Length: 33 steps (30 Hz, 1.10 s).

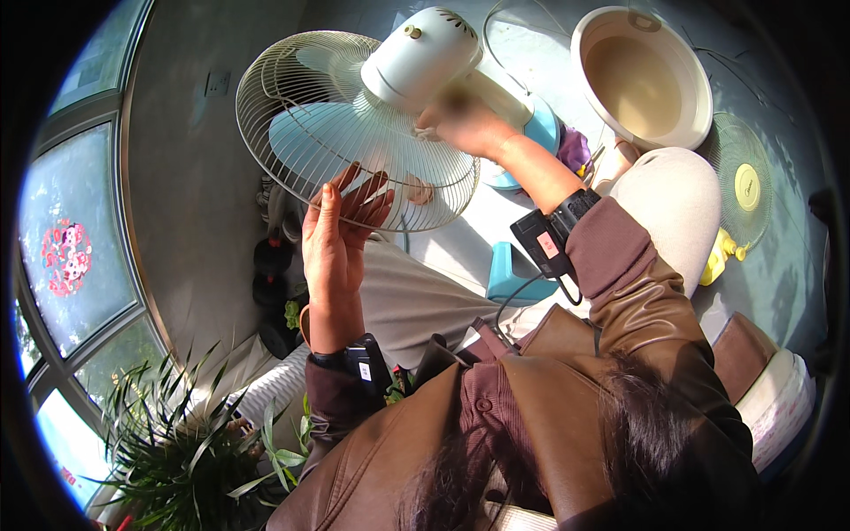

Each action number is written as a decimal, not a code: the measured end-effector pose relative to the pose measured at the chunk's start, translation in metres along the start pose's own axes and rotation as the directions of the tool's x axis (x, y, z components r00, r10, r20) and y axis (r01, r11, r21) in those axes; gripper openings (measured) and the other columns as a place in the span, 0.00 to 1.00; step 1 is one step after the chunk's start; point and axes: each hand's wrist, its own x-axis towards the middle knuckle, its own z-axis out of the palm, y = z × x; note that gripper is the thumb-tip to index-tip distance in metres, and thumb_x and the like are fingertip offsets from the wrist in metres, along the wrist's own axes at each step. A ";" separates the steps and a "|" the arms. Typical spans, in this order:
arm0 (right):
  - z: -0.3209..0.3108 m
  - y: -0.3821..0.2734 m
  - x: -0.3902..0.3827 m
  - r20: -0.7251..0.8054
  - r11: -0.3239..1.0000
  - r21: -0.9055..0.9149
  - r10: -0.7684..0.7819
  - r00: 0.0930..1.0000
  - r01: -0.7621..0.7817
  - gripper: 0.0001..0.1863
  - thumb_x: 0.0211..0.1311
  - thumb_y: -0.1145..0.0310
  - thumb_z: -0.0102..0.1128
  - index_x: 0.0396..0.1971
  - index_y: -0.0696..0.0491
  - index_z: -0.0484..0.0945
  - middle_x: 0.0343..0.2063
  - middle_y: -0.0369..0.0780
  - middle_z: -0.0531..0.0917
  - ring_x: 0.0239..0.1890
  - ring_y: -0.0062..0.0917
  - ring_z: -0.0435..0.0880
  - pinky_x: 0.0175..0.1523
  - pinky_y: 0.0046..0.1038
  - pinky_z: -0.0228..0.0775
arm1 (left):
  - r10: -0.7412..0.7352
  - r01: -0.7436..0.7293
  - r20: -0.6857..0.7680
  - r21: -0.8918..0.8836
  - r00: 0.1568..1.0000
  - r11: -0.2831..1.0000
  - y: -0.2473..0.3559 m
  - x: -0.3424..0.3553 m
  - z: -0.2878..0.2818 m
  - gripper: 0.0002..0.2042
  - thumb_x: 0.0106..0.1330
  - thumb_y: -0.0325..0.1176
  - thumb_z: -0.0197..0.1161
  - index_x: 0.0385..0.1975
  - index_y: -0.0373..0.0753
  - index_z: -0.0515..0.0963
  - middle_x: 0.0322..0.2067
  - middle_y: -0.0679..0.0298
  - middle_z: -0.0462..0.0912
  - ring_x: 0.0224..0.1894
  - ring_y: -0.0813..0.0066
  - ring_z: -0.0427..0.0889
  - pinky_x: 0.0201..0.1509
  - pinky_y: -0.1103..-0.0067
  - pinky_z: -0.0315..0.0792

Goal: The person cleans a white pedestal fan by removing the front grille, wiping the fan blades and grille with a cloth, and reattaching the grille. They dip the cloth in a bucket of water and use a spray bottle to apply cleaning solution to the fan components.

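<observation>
A standing fan with a white motor housing [421,57] leans in front of me, its round wire guard [266,146] turned toward the lower left. Pale blue blades [310,137] show through the wires. My left hand [341,221] is at the guard's near rim, its fingers stretched out and apart against the wires. My right hand [469,128] is closed at the back of the guard, just below the motor housing. Something small and pale shows at its fingertips, but I cannot make out what it is.
A pale basin [580,53] of cloudy water stands at the back right. Beside it lies a green round fan guard [739,177] and a yellow bottle [723,257]. Near my knees is a blue plastic stool [512,276]. A leafy plant [190,442] fills the lower left.
</observation>
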 end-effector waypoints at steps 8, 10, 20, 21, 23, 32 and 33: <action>0.010 0.005 -0.006 -0.226 0.961 0.259 0.155 0.962 -0.095 0.11 0.56 0.72 0.65 0.39 0.54 0.80 0.34 0.38 0.84 0.33 0.26 0.84 0.37 0.29 0.77 | -0.012 0.015 0.042 -0.075 0.999 0.997 -0.007 -0.005 -0.001 0.24 0.77 0.45 0.53 0.61 0.29 0.69 0.52 0.42 0.81 0.49 0.51 0.86 0.53 0.67 0.82; 0.021 0.002 -0.013 -0.512 0.987 -0.162 -0.093 0.854 0.010 0.11 0.56 0.70 0.67 0.39 0.54 0.79 0.35 0.41 0.84 0.35 0.30 0.85 0.40 0.32 0.77 | -0.003 0.009 0.065 -0.093 0.998 0.996 -0.010 -0.005 0.000 0.24 0.77 0.44 0.53 0.61 0.29 0.69 0.52 0.42 0.81 0.49 0.51 0.86 0.54 0.67 0.82; 0.019 -0.007 -0.022 -0.336 0.962 -0.144 -0.268 0.903 0.232 0.08 0.60 0.70 0.64 0.38 0.55 0.85 0.37 0.41 0.86 0.38 0.32 0.86 0.46 0.30 0.77 | 0.041 -0.041 0.049 0.006 0.998 0.999 -0.011 0.001 0.003 0.26 0.78 0.47 0.51 0.64 0.30 0.68 0.53 0.42 0.81 0.52 0.52 0.85 0.56 0.65 0.80; 0.014 -0.008 -0.019 -0.277 0.982 -0.081 -0.189 0.942 0.173 0.08 0.60 0.70 0.64 0.38 0.55 0.85 0.36 0.41 0.87 0.37 0.30 0.87 0.46 0.28 0.77 | 0.022 -0.023 0.026 0.016 0.999 1.000 -0.010 0.000 0.002 0.26 0.78 0.47 0.51 0.64 0.30 0.68 0.53 0.42 0.80 0.52 0.52 0.85 0.57 0.65 0.80; 0.007 -0.009 -0.014 -0.121 0.982 0.190 0.047 0.991 -0.023 0.08 0.60 0.69 0.64 0.37 0.54 0.86 0.33 0.40 0.89 0.35 0.23 0.88 0.45 0.24 0.77 | 0.007 -0.008 0.036 0.013 0.999 1.000 -0.005 0.000 0.001 0.26 0.78 0.47 0.51 0.64 0.30 0.68 0.54 0.41 0.80 0.52 0.52 0.85 0.57 0.65 0.79; 0.024 -0.025 -0.014 -0.416 0.897 -0.368 -0.394 0.820 0.245 0.09 0.55 0.76 0.66 0.37 0.54 0.85 0.36 0.42 0.84 0.38 0.39 0.85 0.45 0.36 0.80 | -0.005 0.007 0.082 -0.024 0.997 1.000 -0.008 -0.001 0.006 0.25 0.78 0.46 0.51 0.64 0.31 0.68 0.54 0.43 0.80 0.52 0.52 0.85 0.56 0.66 0.80; 0.027 -0.025 -0.014 -0.414 0.907 -0.345 -0.377 0.829 0.241 0.09 0.55 0.77 0.66 0.37 0.54 0.85 0.36 0.42 0.84 0.38 0.39 0.85 0.46 0.36 0.80 | -0.010 0.010 0.071 -0.006 0.997 1.000 -0.008 -0.001 0.006 0.25 0.78 0.46 0.51 0.64 0.32 0.68 0.54 0.43 0.80 0.52 0.53 0.85 0.56 0.66 0.80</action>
